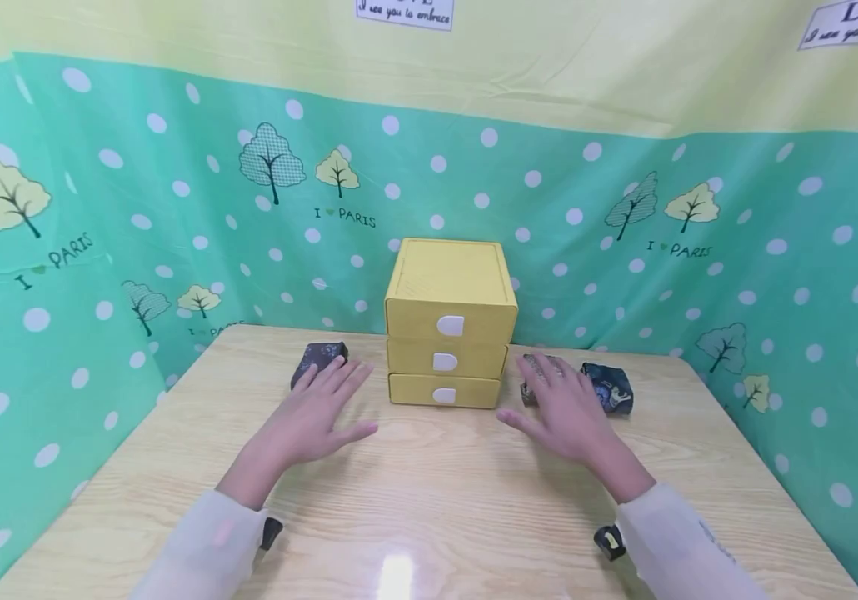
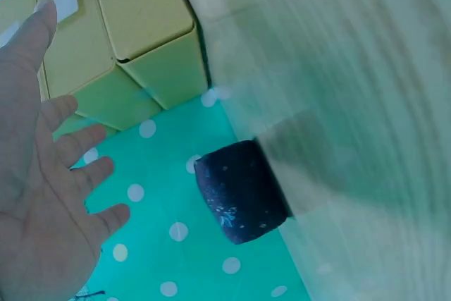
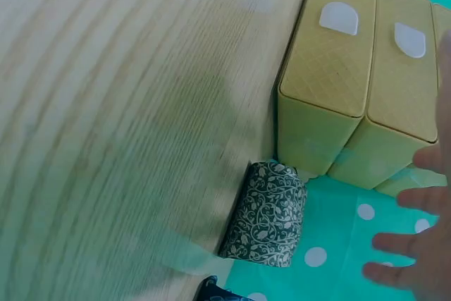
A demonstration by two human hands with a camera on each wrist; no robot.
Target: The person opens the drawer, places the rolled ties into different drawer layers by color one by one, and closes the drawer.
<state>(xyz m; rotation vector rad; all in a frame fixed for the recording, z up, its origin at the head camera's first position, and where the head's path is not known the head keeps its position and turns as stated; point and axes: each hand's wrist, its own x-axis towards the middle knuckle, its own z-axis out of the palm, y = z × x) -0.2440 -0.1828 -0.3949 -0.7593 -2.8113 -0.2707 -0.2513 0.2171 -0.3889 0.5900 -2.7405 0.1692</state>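
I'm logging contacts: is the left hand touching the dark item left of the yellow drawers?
Apart. The left wrist view shows spotted green cloth in a plain gap between the left hand and the dark item.

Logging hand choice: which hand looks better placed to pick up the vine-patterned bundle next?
Probably the right hand: open, empty and nearer the vine-patterned bundle, while the left hand is left of the yellow drawer unit.

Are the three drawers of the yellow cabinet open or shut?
Shut: the three drawers sit fully in the yellow cabinet; no inside shows behind their white tabs.
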